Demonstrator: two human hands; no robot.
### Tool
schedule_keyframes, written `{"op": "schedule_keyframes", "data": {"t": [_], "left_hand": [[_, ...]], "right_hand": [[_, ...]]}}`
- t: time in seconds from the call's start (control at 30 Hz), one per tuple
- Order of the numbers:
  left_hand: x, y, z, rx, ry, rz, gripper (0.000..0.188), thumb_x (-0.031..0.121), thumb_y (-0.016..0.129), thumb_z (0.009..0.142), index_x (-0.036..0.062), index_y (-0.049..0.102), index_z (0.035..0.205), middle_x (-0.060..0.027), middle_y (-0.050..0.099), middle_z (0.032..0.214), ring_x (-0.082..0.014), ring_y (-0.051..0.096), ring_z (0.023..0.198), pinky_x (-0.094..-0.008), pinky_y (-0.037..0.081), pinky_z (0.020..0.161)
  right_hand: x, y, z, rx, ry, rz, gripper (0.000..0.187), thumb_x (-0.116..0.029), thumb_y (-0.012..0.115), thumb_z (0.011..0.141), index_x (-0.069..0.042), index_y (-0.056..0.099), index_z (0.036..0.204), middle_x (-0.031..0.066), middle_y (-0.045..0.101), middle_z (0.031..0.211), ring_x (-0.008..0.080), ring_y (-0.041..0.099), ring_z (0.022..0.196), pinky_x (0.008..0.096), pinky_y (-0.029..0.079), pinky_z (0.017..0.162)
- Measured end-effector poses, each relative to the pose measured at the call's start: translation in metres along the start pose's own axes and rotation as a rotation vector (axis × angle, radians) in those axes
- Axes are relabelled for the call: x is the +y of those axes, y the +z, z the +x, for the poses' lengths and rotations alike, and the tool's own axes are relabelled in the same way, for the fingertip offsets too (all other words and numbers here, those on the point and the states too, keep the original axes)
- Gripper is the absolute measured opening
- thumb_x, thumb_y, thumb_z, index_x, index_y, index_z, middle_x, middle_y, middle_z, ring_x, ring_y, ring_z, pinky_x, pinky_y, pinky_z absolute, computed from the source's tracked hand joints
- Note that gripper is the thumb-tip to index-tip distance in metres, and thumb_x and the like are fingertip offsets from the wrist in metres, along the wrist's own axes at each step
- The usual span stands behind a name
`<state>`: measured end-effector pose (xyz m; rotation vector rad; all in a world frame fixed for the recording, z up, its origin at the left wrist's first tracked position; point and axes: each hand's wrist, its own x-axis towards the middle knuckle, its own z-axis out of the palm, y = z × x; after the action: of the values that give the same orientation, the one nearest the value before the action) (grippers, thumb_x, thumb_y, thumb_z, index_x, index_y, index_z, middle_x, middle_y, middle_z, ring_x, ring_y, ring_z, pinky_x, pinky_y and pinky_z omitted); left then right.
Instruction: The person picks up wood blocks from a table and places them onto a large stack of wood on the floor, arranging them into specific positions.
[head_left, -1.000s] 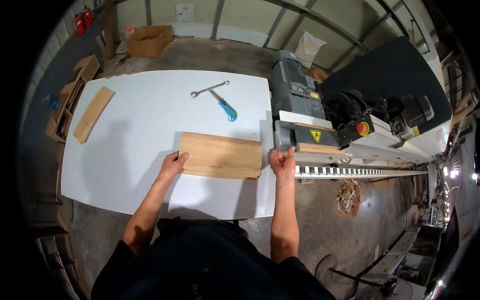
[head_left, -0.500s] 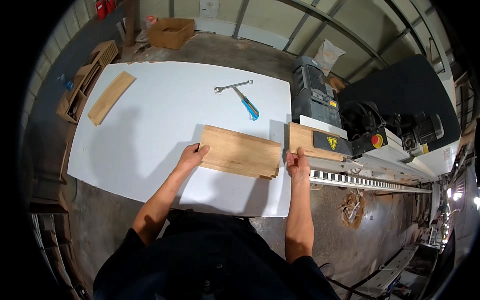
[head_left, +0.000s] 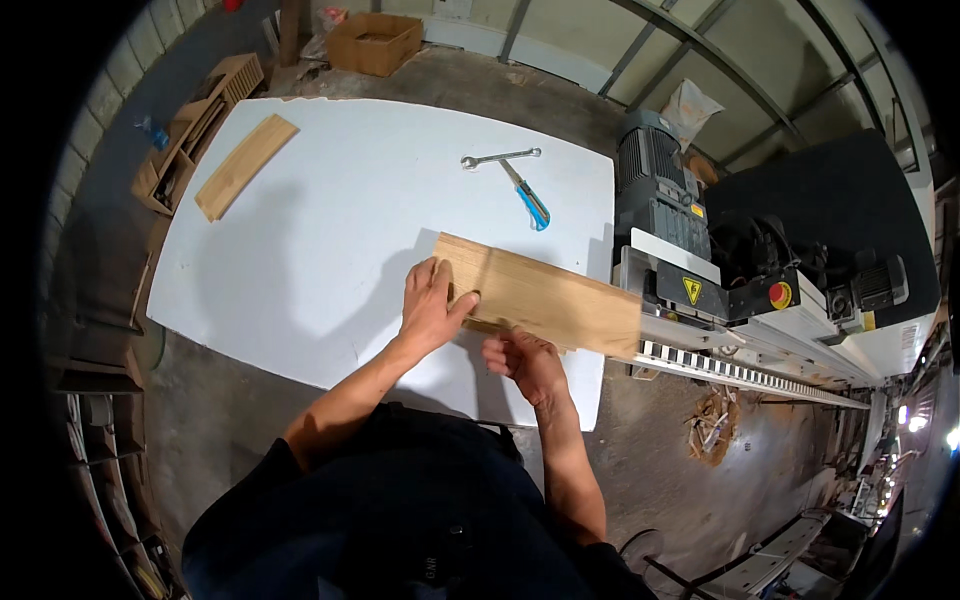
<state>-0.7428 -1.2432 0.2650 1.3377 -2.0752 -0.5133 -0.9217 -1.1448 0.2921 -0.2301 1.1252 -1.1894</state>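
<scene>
A light-brown wooden plank [head_left: 555, 290] lies slantwise over the table's right part. Its right end reaches past the table edge toward the machine. Under its near side, edges of other planks [head_left: 480, 326] peek out; how many is hidden. My left hand [head_left: 430, 312] grips the left end, thumb on the top face, fingers along the end. Just below the near edge, my right hand [head_left: 530, 362] has its fingers loosely bent and apart, with the tips at the edge and no plank visibly clasped.
On the white table [head_left: 330, 230] lie a curved wood piece [head_left: 245, 168], a wrench [head_left: 500, 158] and a blue utility knife [head_left: 530, 205]. To the right stands a machine with a motor [head_left: 655, 170], a red stop button [head_left: 780, 294] and a toothed rail [head_left: 740, 374]. A cardboard box [head_left: 375, 48] sits behind.
The plank at the machine has come left onto the stack. My right hand has moved left from it to the stack's near edge. My left hand has shifted right, onto the plank's end.
</scene>
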Motion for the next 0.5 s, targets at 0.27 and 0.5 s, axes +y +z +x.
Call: {"op": "schedule_keyframes", "data": {"t": [0.27, 0.5], "left_hand": [[-0.016, 0.0, 0.008, -0.281, -0.347, -0.227, 0.084, 0.038, 0.062, 0.081, -0.0158, 0.023, 0.133, -0.031, 0.037, 0.131, -0.0394, 0.036, 0.124, -0.0407, 0.033, 0.101], [-0.033, -0.011, 0.038, -0.466, -0.486, -0.557, 0.066, 0.026, 0.066, 0.08, -0.0123, 0.039, 0.126, -0.0244, 0.056, 0.116, -0.0304, 0.058, 0.102, -0.0358, 0.047, 0.086]], "right_hand": [[-0.025, -0.109, 0.018, 0.822, -1.044, -1.164, 0.033, -0.025, 0.061, 0.088, 0.005, 0.06, 0.101, 0.009, 0.063, 0.08, 0.0137, 0.057, 0.069, 0.026, 0.047, 0.058], [-0.046, -0.089, 0.041, 0.399, -0.25, -0.639, 0.046, -0.041, 0.066, 0.083, 0.002, 0.062, 0.098, 0.0042, 0.062, 0.084, 0.0115, 0.055, 0.073, 0.0266, 0.046, 0.066]]}}
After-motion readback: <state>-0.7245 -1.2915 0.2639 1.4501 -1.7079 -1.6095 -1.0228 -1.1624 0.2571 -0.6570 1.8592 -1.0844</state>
